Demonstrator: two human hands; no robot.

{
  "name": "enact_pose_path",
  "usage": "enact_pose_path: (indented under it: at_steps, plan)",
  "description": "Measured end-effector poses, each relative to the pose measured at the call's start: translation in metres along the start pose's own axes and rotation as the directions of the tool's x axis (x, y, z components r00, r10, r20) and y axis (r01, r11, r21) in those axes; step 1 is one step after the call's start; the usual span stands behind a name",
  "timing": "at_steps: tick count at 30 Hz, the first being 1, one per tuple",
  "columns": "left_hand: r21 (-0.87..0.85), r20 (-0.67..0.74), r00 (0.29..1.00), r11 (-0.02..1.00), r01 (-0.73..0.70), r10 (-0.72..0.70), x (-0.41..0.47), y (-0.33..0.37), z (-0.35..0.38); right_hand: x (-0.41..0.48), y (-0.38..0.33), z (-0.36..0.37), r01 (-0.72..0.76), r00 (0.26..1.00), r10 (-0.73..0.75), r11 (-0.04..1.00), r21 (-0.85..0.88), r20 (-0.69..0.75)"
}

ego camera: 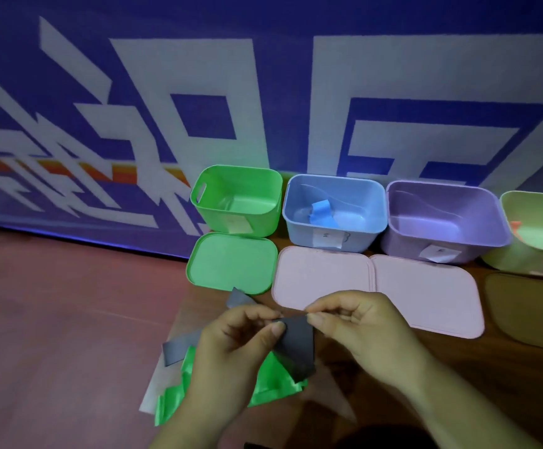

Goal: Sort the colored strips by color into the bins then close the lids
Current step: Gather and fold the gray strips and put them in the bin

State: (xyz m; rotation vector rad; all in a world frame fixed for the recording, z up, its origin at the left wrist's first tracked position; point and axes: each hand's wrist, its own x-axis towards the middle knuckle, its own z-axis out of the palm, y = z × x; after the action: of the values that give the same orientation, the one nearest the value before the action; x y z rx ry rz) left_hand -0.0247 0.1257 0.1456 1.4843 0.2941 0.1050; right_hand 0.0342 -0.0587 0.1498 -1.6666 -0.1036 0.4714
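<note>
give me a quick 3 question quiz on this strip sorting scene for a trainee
1. True or false: the green lid lies on the table, off the green bin.
2. Which of these already has something in it? A green bin, B blue bin, C purple bin.
3. Fill in: the left hand and right hand both pinch one strip; its colour is ___.

Key: 1 true; 2 B; 3 dark grey.
</note>
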Motion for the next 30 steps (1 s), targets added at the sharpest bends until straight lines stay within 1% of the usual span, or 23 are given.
enact_pose_path:
  at_steps: [2,4,7,11,15,22,25,27,30]
  plan:
    - [0.007,-0.047,0.998,0.999,0.039,-0.039,0.008,-0.004,-0.03,0.019,0.008,0.02,-0.039,0.999,0.039,0.999,0.006,-0.024]
    - [0.034,-0.086,0.994,0.997,0.067,-0.064,0.017,-0.009,-0.058,0.039,0.021,0.037,-0.085,0.995,0.082,0.995,-0.046,-0.053]
    - [0.092,-0.116,0.989,0.99,0.107,-0.096,0.032,-0.02,-0.096,0.072,0.047,0.061,-0.161,0.986,0.148,0.968,-0.19,-0.083]
    - [0.116,-0.127,0.983,0.982,0.148,-0.133,0.05,-0.033,-0.132,0.12,0.079,0.091,-0.231,0.973,0.201,0.887,-0.401,-0.116]
    - [0.111,-0.129,0.979,0.978,0.175,-0.16,0.069,-0.045,-0.153,0.165,0.106,0.119,-0.26,0.965,0.231,0.782,-0.567,-0.124]
    - [0.077,-0.109,0.969,0.97,0.232,-0.223,0.109,-0.06,-0.176,0.212,0.139,0.148,-0.243,0.951,0.305,0.663,-0.708,-0.042]
    - [0.101,-0.097,0.969,0.966,0.239,-0.229,0.127,-0.067,-0.179,0.22,0.147,0.153,-0.213,0.949,0.314,0.669,-0.712,0.011]
    - [0.11,-0.087,0.969,0.964,0.241,-0.232,0.136,-0.071,-0.179,0.222,0.149,0.156,-0.236,0.944,0.33,0.72,-0.653,0.023]
    - [0.101,-0.068,0.968,0.964,0.248,-0.242,0.143,-0.072,-0.175,0.222,0.146,0.154,-0.211,0.947,0.314,0.773,-0.598,0.072]
